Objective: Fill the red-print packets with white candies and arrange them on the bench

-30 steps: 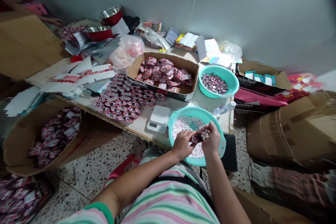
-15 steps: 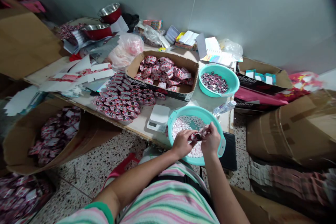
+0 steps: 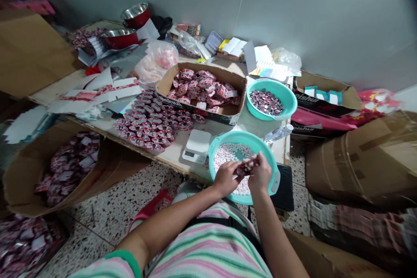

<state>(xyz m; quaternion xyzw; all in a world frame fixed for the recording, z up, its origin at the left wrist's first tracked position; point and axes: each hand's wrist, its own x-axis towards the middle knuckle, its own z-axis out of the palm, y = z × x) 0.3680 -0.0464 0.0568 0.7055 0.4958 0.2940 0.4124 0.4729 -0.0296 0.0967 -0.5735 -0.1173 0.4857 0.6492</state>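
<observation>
My left hand (image 3: 227,178) is closed round a small red-and-pink printed container (image 3: 241,170), held over a turquoise basin (image 3: 215,141). Beside it, my right hand (image 3: 261,172) has its fingers curled round several small pale pieces (image 3: 250,163) at the container's mouth. Loose white and pink pieces (image 3: 224,152) like these lie in the basin below. The fingers hide part of the container. A white digital scale (image 3: 197,142) stands just left of the basin.
Rows of similar containers (image 3: 150,124) stand left of the scale, with more in a carton (image 3: 239,115) behind. A second turquoise basin (image 3: 289,95) holds dark round pieces. A clear bottle (image 3: 278,134) lies by the table's right edge. A large carton (image 3: 19,182) stands at left.
My right hand has shifted slightly inward, closer to the container's mouth, and pale pieces now show between the two hands. The left hand stays about where it was.
</observation>
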